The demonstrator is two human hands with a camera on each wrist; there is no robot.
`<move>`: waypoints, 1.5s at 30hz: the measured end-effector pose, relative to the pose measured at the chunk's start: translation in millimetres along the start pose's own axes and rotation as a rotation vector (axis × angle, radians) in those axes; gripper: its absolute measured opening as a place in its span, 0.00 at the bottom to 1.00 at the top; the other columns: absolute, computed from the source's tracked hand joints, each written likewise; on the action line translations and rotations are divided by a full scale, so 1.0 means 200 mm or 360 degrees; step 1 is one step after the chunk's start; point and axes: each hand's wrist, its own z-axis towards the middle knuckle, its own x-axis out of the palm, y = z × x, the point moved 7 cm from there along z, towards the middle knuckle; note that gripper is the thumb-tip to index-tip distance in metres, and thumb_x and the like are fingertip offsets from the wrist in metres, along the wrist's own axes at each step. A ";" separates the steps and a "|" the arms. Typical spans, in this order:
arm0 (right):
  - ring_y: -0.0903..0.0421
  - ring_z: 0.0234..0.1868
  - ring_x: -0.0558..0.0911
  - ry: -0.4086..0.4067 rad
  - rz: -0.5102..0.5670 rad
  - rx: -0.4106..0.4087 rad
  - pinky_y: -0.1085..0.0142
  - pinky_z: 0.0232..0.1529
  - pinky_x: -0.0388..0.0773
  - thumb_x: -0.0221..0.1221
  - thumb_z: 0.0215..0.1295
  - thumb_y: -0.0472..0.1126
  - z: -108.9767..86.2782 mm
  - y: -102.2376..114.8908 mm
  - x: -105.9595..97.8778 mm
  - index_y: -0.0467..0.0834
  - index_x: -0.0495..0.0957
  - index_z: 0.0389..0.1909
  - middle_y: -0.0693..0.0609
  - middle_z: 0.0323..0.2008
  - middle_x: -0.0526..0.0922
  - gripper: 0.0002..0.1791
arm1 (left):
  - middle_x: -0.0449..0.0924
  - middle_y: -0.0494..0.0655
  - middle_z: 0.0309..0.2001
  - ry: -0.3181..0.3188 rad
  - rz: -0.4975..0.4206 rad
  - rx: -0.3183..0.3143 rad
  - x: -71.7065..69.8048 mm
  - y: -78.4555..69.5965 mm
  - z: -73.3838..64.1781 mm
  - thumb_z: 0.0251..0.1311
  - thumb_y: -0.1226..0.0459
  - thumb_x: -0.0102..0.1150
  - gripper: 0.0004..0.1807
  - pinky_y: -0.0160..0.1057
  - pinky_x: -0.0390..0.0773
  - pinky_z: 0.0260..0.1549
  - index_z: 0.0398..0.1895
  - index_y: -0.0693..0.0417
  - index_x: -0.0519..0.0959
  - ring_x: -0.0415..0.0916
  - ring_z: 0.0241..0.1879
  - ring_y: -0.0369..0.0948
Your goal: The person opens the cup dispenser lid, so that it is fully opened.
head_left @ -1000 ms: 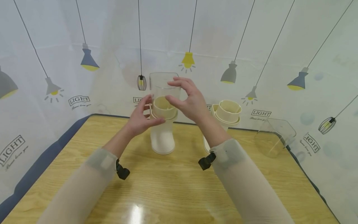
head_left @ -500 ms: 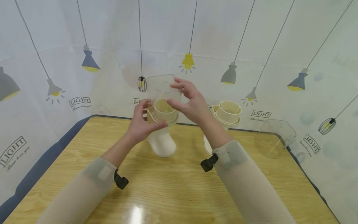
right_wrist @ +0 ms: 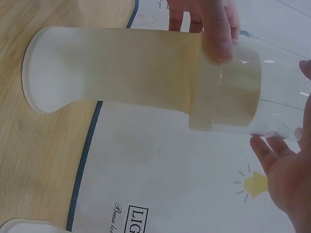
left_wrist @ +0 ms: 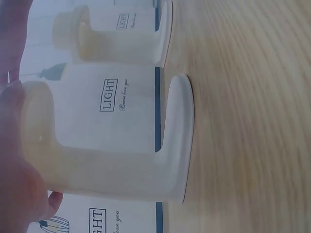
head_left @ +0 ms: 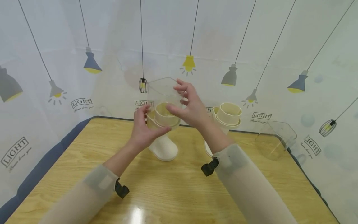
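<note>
Ahead of me on the table stands a cream stand with a long rounded foot and a round collar at the top. A clear plastic container sits over the collar, and its lower part surrounds the cream ring. My left hand grips the stand's top from the left, thumb across the near side and fingers behind. With fingers and thumb spread around it, my right hand holds the clear container from the right. In the left wrist view the stand's column appears sideways, its foot close over the wood.
A second cream stand of the same shape is partly hidden behind my right forearm. Another clear container lies near the table's back right corner. A white backdrop printed with lamps hangs behind the wooden table.
The clear container and the stand have turned together: a container corner now points to the back, and the foot slants toward the lower right. Both hands have moved with them and stay in contact.
</note>
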 end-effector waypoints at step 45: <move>0.45 0.66 0.81 -0.0515 -0.0189 0.0210 0.50 0.65 0.82 0.81 0.58 0.57 0.00 0.04 0.15 0.49 0.65 0.72 0.52 0.75 0.76 0.48 | 0.63 0.60 0.78 0.0011 -0.0024 0.0063 0.10 0.01 0.02 0.46 0.52 0.90 0.68 0.58 0.78 0.71 0.81 0.37 0.47 0.73 0.71 0.56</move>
